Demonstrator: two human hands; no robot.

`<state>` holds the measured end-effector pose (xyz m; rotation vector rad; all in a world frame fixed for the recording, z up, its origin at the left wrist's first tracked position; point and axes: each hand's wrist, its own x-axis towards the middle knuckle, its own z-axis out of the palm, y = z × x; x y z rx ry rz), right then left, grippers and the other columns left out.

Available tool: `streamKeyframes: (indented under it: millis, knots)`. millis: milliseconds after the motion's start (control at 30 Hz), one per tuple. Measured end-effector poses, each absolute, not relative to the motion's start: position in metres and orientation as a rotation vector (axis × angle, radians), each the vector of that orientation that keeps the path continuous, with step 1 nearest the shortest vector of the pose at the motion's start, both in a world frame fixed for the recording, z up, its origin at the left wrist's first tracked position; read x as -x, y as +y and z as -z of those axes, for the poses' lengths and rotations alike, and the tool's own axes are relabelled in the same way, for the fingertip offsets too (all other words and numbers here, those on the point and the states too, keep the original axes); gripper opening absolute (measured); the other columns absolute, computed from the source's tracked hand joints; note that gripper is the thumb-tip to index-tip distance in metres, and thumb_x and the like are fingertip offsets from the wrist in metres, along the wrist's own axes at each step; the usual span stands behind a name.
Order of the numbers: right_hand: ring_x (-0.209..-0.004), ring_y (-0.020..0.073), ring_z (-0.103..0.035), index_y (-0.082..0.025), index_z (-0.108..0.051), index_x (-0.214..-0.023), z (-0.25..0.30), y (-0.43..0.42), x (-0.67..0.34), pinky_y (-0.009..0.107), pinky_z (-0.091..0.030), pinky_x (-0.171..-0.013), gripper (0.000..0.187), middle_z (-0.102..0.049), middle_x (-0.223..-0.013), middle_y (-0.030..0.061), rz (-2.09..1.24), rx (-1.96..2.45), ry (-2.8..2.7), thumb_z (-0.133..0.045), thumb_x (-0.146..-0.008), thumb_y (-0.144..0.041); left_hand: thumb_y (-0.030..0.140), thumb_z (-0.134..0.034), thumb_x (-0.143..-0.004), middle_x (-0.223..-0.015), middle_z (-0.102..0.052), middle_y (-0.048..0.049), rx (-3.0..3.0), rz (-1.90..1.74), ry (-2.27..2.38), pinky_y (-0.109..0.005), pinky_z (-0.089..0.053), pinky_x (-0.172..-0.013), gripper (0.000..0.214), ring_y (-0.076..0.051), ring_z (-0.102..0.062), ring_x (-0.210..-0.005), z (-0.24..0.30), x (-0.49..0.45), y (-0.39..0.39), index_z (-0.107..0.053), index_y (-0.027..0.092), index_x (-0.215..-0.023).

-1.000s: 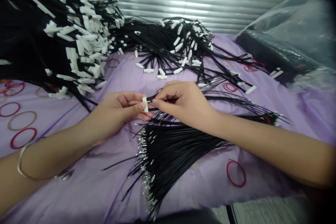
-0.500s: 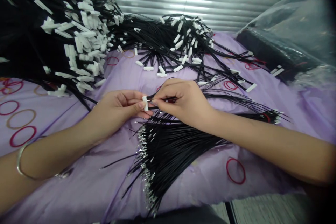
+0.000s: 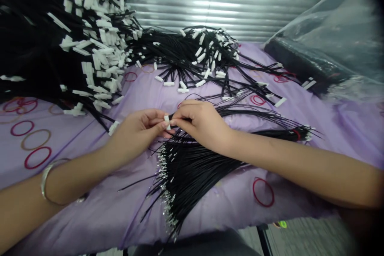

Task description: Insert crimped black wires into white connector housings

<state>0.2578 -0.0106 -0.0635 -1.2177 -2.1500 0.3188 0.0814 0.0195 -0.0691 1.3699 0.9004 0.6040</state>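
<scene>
Between the thumb and fingers of my left hand (image 3: 144, 130) is a small white connector housing (image 3: 167, 122), held upright. My right hand (image 3: 201, 122) pinches a thin black wire right against the housing's right side; the wire's tip is hidden by the fingers. Below both hands a fanned bundle of black wires (image 3: 198, 172) lies on the purple cloth (image 3: 120, 220), its silvery crimped terminals (image 3: 164, 184) facing left. A few wires at the left edge stick out past the rest.
A big heap of black cables with white connectors (image 3: 102, 56) rises at the left. More such cables (image 3: 174, 48) lie along the back by a ribbed shutter (image 3: 240, 0). A clear plastic bag (image 3: 333, 44) stands at the right. Rubber bands (image 3: 263, 192) are scattered about.
My right hand has moved closer to the connector housing, closing the gap where the wire showed. The camera view has shifted slightly.
</scene>
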Motion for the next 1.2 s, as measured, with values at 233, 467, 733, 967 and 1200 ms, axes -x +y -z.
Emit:
streamKeyframes:
  millis: [233, 467, 733, 967, 1200]
  knots:
    - [-0.068, 0.0090, -0.049, -0.008, -0.067, -0.079, 0.054, -0.013, -0.263, 0.020, -0.036, -0.065, 0.010, -0.060, -0.073, 0.0031, -0.314, 1.320, -2.168, -0.058, -0.081, -0.008, 0.018, -0.069, -0.078, -0.079, -0.072, -0.0045, -1.227, -0.636, 0.889, -0.016, -0.054, -0.071, 0.024, -0.010, -0.069, -0.070, 0.074, -0.079, 0.024, -0.057, 0.012, -0.098]
    - [-0.067, 0.0083, -0.048, -0.011, -0.064, -0.072, 0.067, -0.008, -0.259, 0.019, -0.036, -0.065, 0.014, -0.054, -0.068, 0.0001, -0.314, 1.190, -2.164, -0.056, -0.083, -0.009, 0.014, -0.073, -0.073, -0.074, -0.072, -0.0036, -1.221, -0.655, 0.904, -0.019, -0.055, -0.069, 0.019, -0.013, -0.070, -0.068, 0.074, -0.080, 0.024, -0.056, 0.013, -0.083]
    - [-0.091, 0.0216, -0.052, -0.008, -0.064, -0.093, 0.031, -0.027, -0.268, 0.034, -0.041, -0.081, 0.018, -0.059, -0.096, 0.0124, 0.264, 1.355, -2.431, -0.048, -0.090, -0.014, 0.006, -0.060, -0.081, -0.074, -0.069, -0.0024, -1.019, -0.830, 0.872, -0.018, -0.055, -0.073, 0.013, -0.010, -0.068, -0.069, 0.073, -0.082, 0.026, -0.056, 0.013, -0.090]
    - [-0.082, 0.0176, -0.054, -0.011, -0.067, -0.086, 0.042, -0.016, -0.287, 0.030, -0.042, -0.076, 0.013, -0.057, -0.087, 0.0090, -0.127, 1.466, -2.635, -0.055, -0.087, -0.015, 0.003, -0.061, -0.079, -0.078, -0.066, -0.0041, -0.873, -0.868, 0.843, -0.022, -0.056, -0.078, 0.009, -0.011, -0.066, -0.075, 0.073, -0.082, 0.030, -0.060, 0.010, -0.086]
    - [-0.073, 0.0104, -0.051, -0.012, -0.058, -0.084, 0.037, -0.014, -0.283, 0.023, -0.039, -0.071, 0.008, -0.059, -0.079, 0.0016, -0.428, 1.287, -2.451, -0.053, -0.088, -0.015, 0.004, -0.065, -0.077, -0.076, -0.067, -0.0025, -0.868, -0.816, 0.799, -0.023, -0.055, -0.080, 0.013, -0.011, -0.066, -0.072, 0.075, -0.077, 0.030, -0.060, 0.011, -0.088]
